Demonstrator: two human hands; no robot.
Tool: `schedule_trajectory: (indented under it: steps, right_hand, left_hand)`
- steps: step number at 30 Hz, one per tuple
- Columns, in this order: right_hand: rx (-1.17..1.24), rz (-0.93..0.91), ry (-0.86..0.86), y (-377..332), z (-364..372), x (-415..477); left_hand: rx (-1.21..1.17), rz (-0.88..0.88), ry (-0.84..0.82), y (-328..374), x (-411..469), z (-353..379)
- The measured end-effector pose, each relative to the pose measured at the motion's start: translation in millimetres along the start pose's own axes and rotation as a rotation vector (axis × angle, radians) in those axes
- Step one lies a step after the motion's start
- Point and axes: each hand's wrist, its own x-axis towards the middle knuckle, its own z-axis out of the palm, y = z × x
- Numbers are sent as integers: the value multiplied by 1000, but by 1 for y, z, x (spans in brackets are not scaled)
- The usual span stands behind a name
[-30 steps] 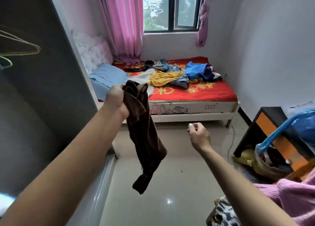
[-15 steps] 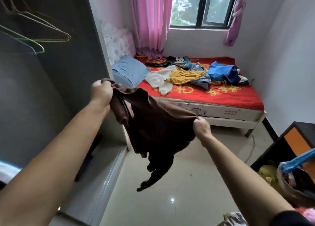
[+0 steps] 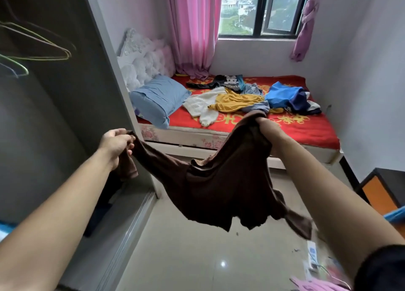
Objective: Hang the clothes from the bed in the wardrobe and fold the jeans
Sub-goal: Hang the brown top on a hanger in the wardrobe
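A dark brown top (image 3: 221, 189) is stretched out in the air between my two hands, above the floor in front of the bed. My left hand (image 3: 116, 142) grips one end of it beside the wardrobe edge. My right hand (image 3: 266, 129) grips the other end, higher and closer to the bed. On the red bed (image 3: 306, 132) lie several garments: a white top (image 3: 203, 106), a yellow one (image 3: 236, 101), a blue one (image 3: 282, 94), denim (image 3: 254, 90). The open wardrobe (image 3: 54, 106) at left holds empty wire hangers (image 3: 43, 49).
A blue pillow (image 3: 157, 99) lies at the head of the bed. Pink curtains (image 3: 192, 27) flank the window. A black and orange cabinet (image 3: 381, 192) stands at right. Small litter (image 3: 313, 255) lies on the tiled floor at lower right.
One second ago only my left hand held the bunched top. My right hand has since taken the other end, and both hands have pulled it wide apart.
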Motion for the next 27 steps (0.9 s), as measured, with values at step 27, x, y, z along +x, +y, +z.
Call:
schedule_trajectory:
  steps: [27]
  right_hand:
    - [667, -110, -343, -39, 31, 2]
  left_hand:
    - [547, 115, -272, -121, -77, 97]
